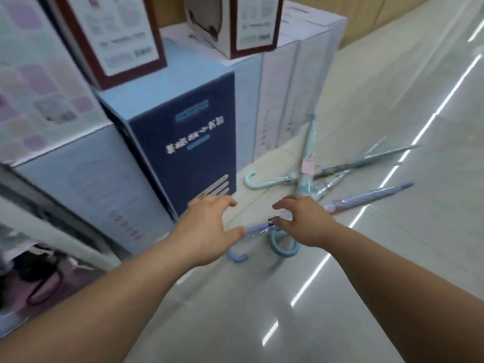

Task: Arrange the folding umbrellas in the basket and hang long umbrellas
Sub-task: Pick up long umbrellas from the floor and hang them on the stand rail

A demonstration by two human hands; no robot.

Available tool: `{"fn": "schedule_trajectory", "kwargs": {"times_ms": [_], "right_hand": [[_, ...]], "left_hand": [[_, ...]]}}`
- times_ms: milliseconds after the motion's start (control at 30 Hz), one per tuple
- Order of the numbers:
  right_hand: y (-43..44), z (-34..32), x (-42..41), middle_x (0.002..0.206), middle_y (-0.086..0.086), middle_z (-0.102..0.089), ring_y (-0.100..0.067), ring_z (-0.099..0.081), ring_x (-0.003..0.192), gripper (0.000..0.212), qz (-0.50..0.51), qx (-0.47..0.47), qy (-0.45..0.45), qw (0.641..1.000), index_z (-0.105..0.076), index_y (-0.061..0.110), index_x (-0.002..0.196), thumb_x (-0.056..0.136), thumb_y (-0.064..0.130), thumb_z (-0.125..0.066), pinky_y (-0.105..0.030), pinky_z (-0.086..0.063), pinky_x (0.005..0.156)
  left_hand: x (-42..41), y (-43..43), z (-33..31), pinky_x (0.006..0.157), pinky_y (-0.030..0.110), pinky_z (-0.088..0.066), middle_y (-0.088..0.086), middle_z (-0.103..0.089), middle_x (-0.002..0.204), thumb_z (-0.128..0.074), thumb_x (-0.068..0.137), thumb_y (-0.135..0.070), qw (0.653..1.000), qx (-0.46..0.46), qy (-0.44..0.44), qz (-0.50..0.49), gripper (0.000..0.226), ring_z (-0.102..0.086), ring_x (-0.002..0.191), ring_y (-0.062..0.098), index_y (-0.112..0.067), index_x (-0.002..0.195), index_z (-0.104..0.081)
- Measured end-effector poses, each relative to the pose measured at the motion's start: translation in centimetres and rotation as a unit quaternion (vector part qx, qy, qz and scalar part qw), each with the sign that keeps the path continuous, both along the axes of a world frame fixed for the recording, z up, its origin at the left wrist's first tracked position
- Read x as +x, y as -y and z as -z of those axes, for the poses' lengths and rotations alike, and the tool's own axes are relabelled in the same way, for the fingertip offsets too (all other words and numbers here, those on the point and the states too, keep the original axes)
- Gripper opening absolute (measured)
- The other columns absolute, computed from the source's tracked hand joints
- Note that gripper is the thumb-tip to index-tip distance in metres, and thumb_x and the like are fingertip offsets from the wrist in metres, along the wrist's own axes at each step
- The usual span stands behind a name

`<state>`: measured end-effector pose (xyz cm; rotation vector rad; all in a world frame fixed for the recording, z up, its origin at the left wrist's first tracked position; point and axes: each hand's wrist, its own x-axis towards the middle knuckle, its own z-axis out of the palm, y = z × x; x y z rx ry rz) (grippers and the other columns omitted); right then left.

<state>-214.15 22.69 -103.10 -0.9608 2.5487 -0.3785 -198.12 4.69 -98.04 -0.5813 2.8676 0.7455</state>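
Observation:
Several long umbrellas in clear plastic wrap lie crossed on the pale floor. A lilac umbrella [366, 196] runs from its hooked handle [237, 256] near my hands to a tip at the right. A light blue umbrella [307, 153] stands tilted against the boxes, its hook [284, 248] below my right hand. A mint-handled umbrella [264, 180] lies behind them. My left hand [209, 226] hovers open beside the lilac shaft. My right hand [303, 221] is open just over the same shaft, fingers spread; contact is unclear.
Stacked cartons fill the left side, with a dark blue box [188, 153] right behind my left hand and white boxes [282, 95] beyond. A dark pink-handled item [44, 289] sits low at the left. Glossy floor [366, 284] stretches right.

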Motion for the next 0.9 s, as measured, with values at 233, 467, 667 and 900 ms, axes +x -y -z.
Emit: {"fn": "schedule_trajectory", "kwargs": {"times_ms": [233,467,667,900], "right_hand": [[-3.0,7.8,-6.3,0.139,-0.007,-0.054,-0.032,-0.050,0.128,0.045,0.105,0.043,0.080,0.990,-0.058,0.030,0.134,0.093,0.048,-0.058,-0.043,-0.040,0.108],[-2.1,10.5,-10.2,0.145,-0.013,-0.043,-0.032,-0.050,0.128,0.056,0.210,-0.051,0.140,0.966,-0.039,0.029,0.150,0.097,0.036,-0.058,-0.039,-0.038,0.109],[-0.9,12.3,-9.7,0.136,-0.013,-0.052,-0.023,-0.057,0.104,0.059,0.378,-0.158,0.209,0.888,-0.038,0.040,0.149,0.093,0.033,-0.057,-0.033,-0.047,0.095],[-0.1,14.6,-8.2,0.126,-0.011,-0.060,-0.030,-0.061,0.112,0.065,0.448,-0.177,0.181,0.857,-0.033,0.037,0.150,0.090,0.034,-0.059,-0.042,-0.051,0.098]], "left_hand": [[-7.5,-2.3,9.0,0.099,0.031,-0.043,-0.006,-0.046,0.146,-0.064,0.088,-0.054,0.988,0.090,0.128,0.004,0.064,-0.052,0.128,0.018,-0.036,0.145,-0.042],[-10.5,-4.3,12.1,0.089,0.030,-0.049,-0.006,-0.063,0.105,-0.071,0.087,-0.045,0.965,0.192,0.175,-0.020,0.050,-0.063,0.098,0.015,-0.039,0.133,-0.052],[-10.2,-4.7,13.9,0.072,0.028,-0.048,-0.007,-0.067,0.086,-0.067,0.089,-0.045,0.954,0.237,0.164,-0.081,0.049,-0.063,0.078,0.013,-0.046,0.134,-0.048],[-10.1,-6.4,16.5,0.071,0.033,-0.054,0.005,-0.071,0.094,-0.066,0.094,-0.029,0.873,0.412,0.146,-0.215,0.049,-0.069,0.073,0.019,-0.039,0.136,-0.044]]}}
